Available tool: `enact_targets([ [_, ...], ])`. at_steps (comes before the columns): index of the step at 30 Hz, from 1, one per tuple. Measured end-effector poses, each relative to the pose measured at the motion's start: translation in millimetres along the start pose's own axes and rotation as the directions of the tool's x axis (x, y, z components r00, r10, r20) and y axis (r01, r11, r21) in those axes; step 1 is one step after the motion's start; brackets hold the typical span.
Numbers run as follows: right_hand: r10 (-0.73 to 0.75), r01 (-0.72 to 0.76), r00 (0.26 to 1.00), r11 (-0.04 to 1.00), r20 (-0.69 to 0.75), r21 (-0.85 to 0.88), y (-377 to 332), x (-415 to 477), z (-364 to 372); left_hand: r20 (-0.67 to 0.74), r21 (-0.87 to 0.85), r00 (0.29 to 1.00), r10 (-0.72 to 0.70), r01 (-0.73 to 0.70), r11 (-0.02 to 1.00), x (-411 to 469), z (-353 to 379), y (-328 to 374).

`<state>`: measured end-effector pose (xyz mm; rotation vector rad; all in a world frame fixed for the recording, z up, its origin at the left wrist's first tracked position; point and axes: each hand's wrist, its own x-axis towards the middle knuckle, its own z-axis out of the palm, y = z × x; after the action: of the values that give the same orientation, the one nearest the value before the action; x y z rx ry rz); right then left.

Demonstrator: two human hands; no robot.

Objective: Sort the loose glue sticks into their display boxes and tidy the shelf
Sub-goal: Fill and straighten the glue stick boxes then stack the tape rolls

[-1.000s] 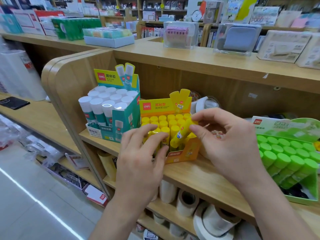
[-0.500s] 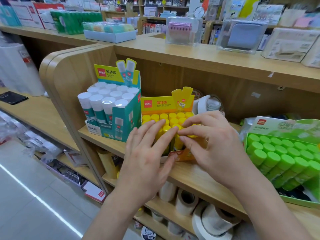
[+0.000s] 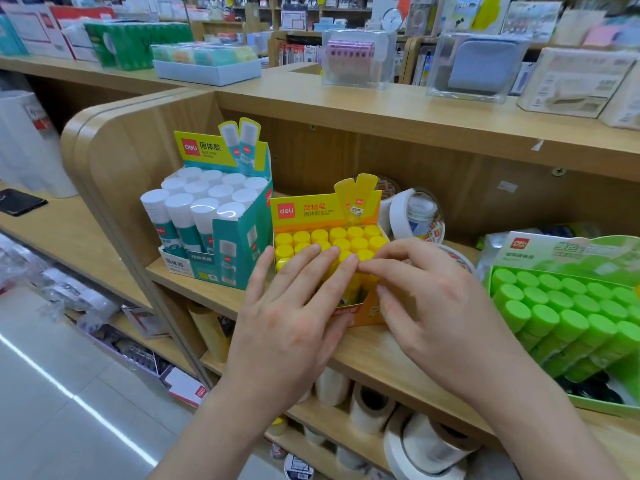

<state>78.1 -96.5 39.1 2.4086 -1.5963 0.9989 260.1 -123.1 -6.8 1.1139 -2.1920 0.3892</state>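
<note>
Pressing the yellow glue sticks (image 3: 358,242) level in the yellow display box (image 3: 311,211), mid-shelf (image 3: 377,355) between the teal box (image 3: 239,251) at 9 o'clock and the green box (image 3: 554,251) at 3 o'clock, the left hand (image 3: 294,317) and right hand (image 3: 440,306) lay near-straight fingers (image 3: 311,268) on the caps, gripping nothing; the next move, as judged, calls for lifting clear and checking for strays.

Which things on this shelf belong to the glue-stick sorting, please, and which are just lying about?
Job: yellow display box, yellow glue sticks under the left hand and right hand, teal display box, green display box.
Lying about: tape rolls, black phone, clear cases on top.
</note>
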Motion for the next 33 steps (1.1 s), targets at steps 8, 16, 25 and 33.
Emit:
enact_targets([
  [8,0.021,-0.028,0.997,0.996,-0.080,-0.083,1,-8,7,0.000,-0.037,1.000,0.027,-0.027,0.999,3,1,-2],
  [16,-0.019,0.015,0.999,0.991,-0.029,-0.132,1,-8,4,0.095,0.021,0.996,0.006,-0.008,1.000,12,3,6],
  [25,-0.045,0.046,0.998,0.998,0.045,-0.036,-1,-18,-1,0.196,0.009,0.977,0.078,-0.081,0.997,19,7,-14],
  [33,0.040,-0.063,0.992,0.979,-0.120,-0.196,22,-31,-52,0.208,0.024,0.978,0.018,-0.024,0.999,44,24,-15],
])
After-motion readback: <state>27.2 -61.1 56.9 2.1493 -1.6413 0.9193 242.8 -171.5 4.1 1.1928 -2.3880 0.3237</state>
